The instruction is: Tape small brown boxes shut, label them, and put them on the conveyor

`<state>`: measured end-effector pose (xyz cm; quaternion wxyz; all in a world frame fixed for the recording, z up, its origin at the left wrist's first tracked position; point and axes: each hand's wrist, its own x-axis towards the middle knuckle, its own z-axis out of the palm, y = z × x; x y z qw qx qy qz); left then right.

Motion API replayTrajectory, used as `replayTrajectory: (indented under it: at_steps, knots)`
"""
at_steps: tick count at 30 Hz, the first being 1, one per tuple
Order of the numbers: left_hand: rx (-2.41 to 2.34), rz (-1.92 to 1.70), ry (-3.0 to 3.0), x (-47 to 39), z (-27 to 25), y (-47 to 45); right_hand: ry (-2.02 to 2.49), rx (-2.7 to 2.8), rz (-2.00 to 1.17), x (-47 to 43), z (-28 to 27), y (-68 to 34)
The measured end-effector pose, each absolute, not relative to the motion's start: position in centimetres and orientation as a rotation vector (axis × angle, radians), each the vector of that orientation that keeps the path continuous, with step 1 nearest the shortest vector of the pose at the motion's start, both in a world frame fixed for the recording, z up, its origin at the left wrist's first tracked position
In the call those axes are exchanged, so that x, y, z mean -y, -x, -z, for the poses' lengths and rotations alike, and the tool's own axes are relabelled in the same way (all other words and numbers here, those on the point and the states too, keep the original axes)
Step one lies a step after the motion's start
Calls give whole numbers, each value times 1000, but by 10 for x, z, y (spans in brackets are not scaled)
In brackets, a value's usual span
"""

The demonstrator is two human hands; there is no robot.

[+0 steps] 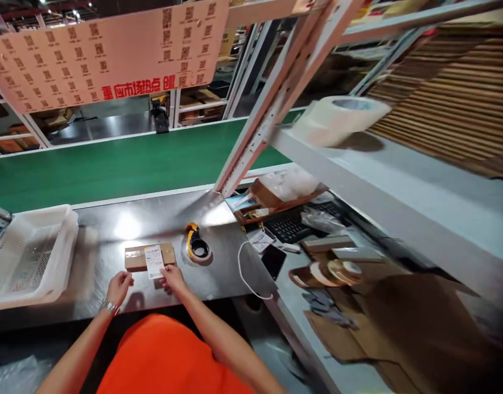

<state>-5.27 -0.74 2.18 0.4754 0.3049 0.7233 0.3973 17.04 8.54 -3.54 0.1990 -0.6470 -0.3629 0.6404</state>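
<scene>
On the steel table lies a small flat cardboard box (135, 259), with clear tape across its left part. A white printed shipping label (154, 261) lies over the middle of the box, its lower end hanging past the near edge. My right hand (172, 278) pinches that label at its lower right corner. My left hand (119, 287) is just off the box's near left corner, fingertips pressed together; whether anything small is between them cannot be made out. To the right of the box rests a yellow and black tape dispenser (192, 238) with a roll of tape.
A white plastic basket (64, 257) stands at the table's left. Behind the table runs a green conveyor belt (152, 158). On the right are a keyboard (290, 225), a phone (273, 261), cardboard pieces (345, 339) and a shelf (358, 180) holding tape rolls (317, 123).
</scene>
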Motion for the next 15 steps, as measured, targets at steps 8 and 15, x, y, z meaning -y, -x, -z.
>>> replayTrajectory:
  at_steps: [8, 15]
  knots:
    - [-1649, -473, -1888, -93, 15, 59, 1921, 973, -1837, -87, 51, -144]
    - [-1459, 113, -2261, -125, 51, 41, 1960, 895, -1802, -89, 65, -137]
